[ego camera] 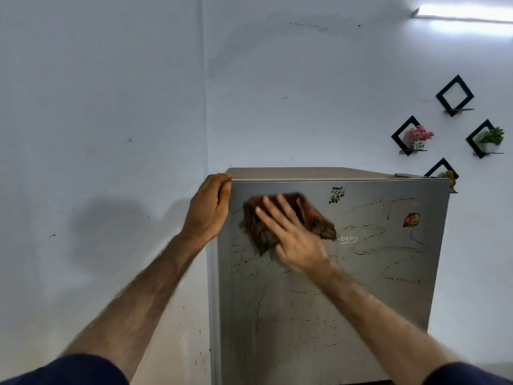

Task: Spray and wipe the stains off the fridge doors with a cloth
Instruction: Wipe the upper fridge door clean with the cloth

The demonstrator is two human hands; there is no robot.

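Note:
A tall silver fridge door (361,287) fills the lower middle of the view, streaked with thin brown stain lines (388,245) across most of its face. My right hand (291,234) lies flat with fingers spread, pressing a brown cloth (261,234) against the door's upper left part. The cloth looks blurred. My left hand (208,209) grips the door's top left corner, fingers curled over the edge. No spray bottle is in view.
Two stickers sit on the door, a black one (336,195) near the top and a red-orange one (411,219) to the right. Black diamond wall shelves (407,151) with small potted plants hang on the white wall at right. A wall corner runs down left of the fridge.

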